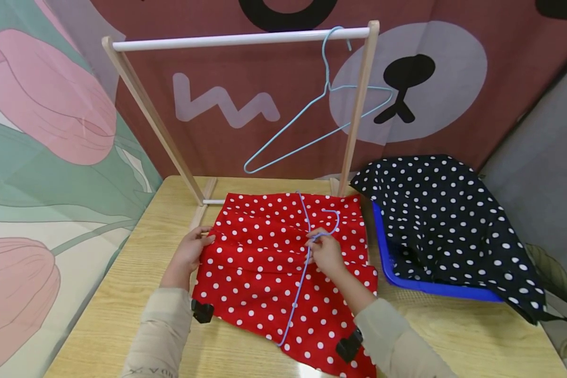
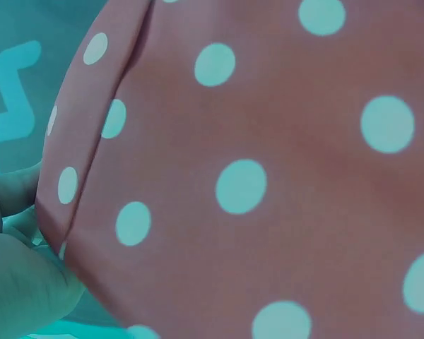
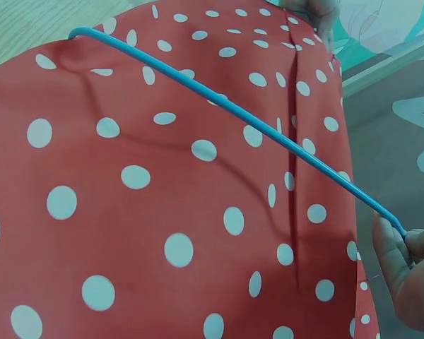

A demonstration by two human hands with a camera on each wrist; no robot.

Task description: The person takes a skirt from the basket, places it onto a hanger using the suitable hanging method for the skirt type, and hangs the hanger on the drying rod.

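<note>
A red cloth with white polka dots lies spread, with creases, over the table's middle and the rack's foot. My left hand pinches its left edge; in the left wrist view the thumb and fingers meet at that edge. A lilac wire hanger stretches lengthwise across the cloth, its hook pointing to the right. With its fingertips my right hand holds the hanger just below the hook. The right wrist view shows one hanger arm running over the cloth to the pinching fingers.
Behind the cloth stands a wooden rack with a white top rail. A light blue hanger hangs at its right end. On the right, a black polka-dot cloth spills over a blue basket. Printed fabric backs the wooden table.
</note>
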